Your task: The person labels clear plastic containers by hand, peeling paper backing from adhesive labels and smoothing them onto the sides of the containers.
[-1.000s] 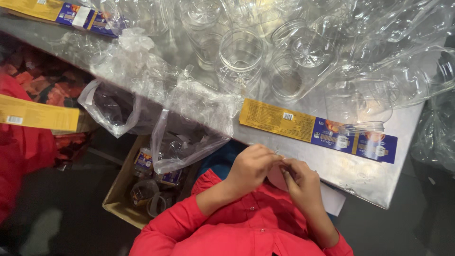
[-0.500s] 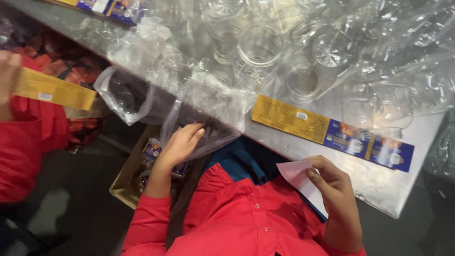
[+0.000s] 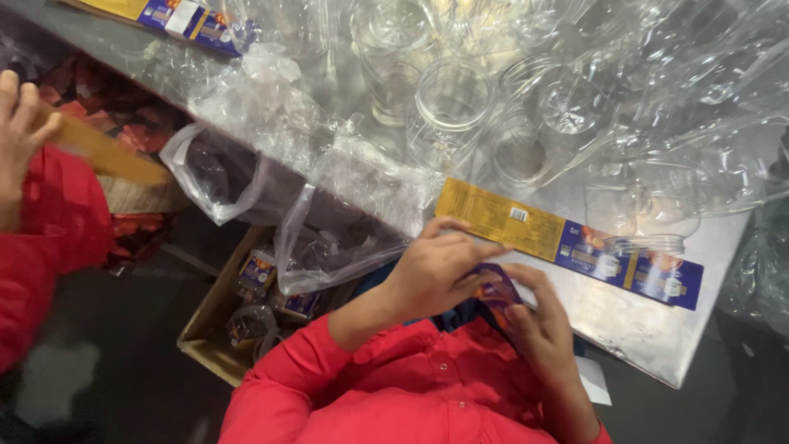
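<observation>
Two hands meet just off the near edge of the steel tabletop (image 3: 625,329), both closed on one small purple label (image 3: 496,289) held between them. The left hand (image 3: 436,267) grips it from above, fingers curled over its upper edge; the right hand (image 3: 538,316) pinches its lower end between thumb and fingertips, so most of the label is hidden and its print cannot be made out. Both arms wear red sleeves. Just beyond the hands, flat on the tabletop, lies a long label strip (image 3: 567,242), yellow at its left end and blue at its right. Past it stands a crowd of clear plastic jars (image 3: 448,107), open-mouthed and close together, with crumpled clear plastic wrap (image 3: 271,99) heaped around them and a loose bag of the same film hanging over the near edge. Another yellow and blue strip (image 3: 177,15) rests at the far left corner. Below the tabletop, on the floor, a cardboard box (image 3: 215,316) holds labelled jars. At the left border another person's hand (image 3: 20,131), also red-sleeved, holds a yellow strip (image 3: 107,152), blurred.
</observation>
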